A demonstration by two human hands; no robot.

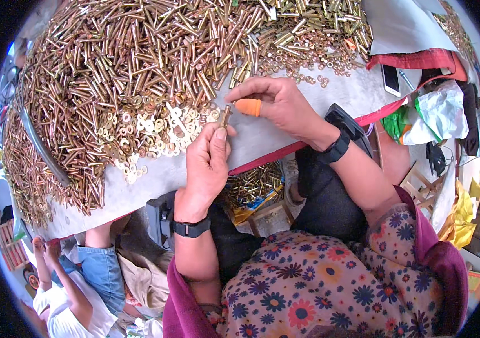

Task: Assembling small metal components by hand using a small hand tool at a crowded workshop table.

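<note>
My left hand (206,166) pinches a short brass bolt (225,115) upright between thumb and fingers above the grey table (285,132). My right hand (276,101) meets the bolt's top from the right, with an orange rubber cot (248,107) on its thumb. Its fingers curl around the bolt's tip; what they hold there is hidden. Flat brass washers (161,132) lie just left of the hands. A large heap of brass bolts (133,62) fills the table behind them. Both wrists wear black bands.
A box of more brass parts (254,183) sits under the table edge. A phone (391,79) lies on the table at right, near red cloth (420,59). Another person (76,287) sits low at the left. A wooden stool (265,214) stands below.
</note>
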